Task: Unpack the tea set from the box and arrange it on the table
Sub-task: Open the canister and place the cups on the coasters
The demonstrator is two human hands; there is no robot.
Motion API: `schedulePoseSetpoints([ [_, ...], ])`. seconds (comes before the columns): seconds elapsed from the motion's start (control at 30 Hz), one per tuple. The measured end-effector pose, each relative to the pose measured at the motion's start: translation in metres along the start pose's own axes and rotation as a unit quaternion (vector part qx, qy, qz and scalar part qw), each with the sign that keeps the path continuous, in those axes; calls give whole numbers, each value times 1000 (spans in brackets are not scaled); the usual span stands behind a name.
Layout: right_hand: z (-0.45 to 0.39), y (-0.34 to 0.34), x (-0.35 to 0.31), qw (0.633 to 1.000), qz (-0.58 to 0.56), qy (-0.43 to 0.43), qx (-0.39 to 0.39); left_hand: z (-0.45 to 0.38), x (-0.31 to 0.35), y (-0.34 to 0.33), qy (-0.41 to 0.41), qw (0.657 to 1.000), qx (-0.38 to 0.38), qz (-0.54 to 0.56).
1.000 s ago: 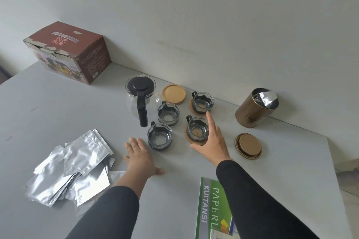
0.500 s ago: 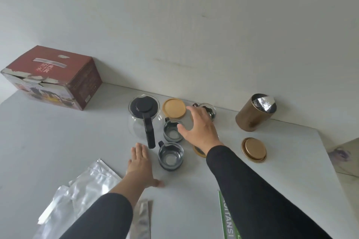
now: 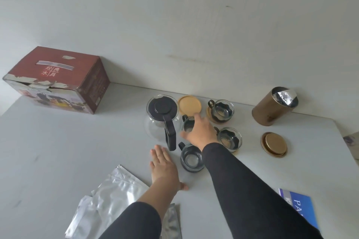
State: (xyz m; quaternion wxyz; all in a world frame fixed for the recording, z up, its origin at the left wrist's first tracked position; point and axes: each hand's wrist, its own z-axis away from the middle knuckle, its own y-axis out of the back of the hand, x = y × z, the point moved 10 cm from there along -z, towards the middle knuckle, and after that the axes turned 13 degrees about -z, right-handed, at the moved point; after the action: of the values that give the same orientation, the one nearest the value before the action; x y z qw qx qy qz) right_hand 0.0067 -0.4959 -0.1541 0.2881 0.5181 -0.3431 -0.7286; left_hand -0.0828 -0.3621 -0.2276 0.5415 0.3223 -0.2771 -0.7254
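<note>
Your right hand [image 3: 201, 132] reaches over the small glass cup with a black handle [image 3: 188, 125] just right of the clear glass teapot with a black lid [image 3: 162, 116], fingers loosely spread; whether it grips, you cannot tell. Your left hand [image 3: 164, 167] lies flat, fingers straight, on the grey table [image 3: 77, 151] in front of the teapot.

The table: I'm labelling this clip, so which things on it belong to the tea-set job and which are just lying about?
Tea-set job:
box
teapot
four glass cups, one under the right hand
round coasters, one bare

Lying about:
foil packets
brown canister
canister lid
blue booklet
</note>
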Motion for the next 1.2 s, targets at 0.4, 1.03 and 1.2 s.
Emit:
schedulePoseSetpoints([
  [0.4,65,88,-12,993,-33,84,80,7,-4,3,7,999,12,45],
  [1.03,166,34,119,998,7,43,-35,18,-4,-9,59,982,93,153],
  [1.2,156,29,119,999,-4,32,-11,18,-1,-4,63,988,78,121],
])
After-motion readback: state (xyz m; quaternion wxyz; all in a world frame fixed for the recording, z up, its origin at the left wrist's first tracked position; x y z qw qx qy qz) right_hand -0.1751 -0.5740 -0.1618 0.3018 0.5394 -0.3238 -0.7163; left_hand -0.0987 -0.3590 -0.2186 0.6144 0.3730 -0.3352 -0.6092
